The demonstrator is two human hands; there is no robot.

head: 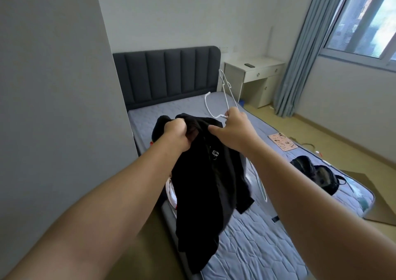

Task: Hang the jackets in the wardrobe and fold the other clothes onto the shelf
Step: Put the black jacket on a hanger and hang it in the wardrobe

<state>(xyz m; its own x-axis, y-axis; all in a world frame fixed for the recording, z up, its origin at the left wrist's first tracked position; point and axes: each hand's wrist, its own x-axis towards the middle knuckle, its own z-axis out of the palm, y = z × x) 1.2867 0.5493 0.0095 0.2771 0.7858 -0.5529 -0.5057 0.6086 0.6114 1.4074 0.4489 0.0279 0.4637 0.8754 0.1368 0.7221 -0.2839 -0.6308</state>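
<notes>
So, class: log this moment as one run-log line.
left hand: grips black jacket | right hand: holds white hanger | black jacket held above bed

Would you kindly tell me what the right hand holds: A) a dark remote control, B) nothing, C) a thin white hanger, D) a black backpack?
C: the right hand grips the thin white hanger, while the left hand clutches the black jacket.

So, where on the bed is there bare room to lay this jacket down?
Bare mattress lies between the headboard and the held black jacket, and at the near end, this side of the backpack. Crowded: the right edge, with backpack and pink leaflet, and the left edge, with white clothing.
</notes>
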